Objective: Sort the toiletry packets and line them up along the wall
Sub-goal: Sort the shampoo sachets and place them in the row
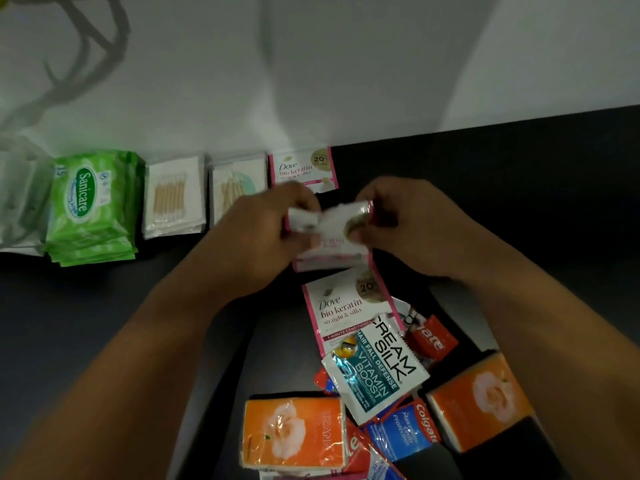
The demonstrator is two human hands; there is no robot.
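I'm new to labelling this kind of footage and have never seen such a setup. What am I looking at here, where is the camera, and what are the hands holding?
No machine: one picture from a camera worn on a person's head, looking down at their bare hands. The left hand and right hand both pinch a white-and-pink Dove sachet strip above a dark table. Against the wall lie sorted goods: green Sanicare wipes, two cotton bud packs, a single Dove sachet. Nearer lies an unsorted pile: a Cream Silk sachet, Colgate sachets, orange packs.
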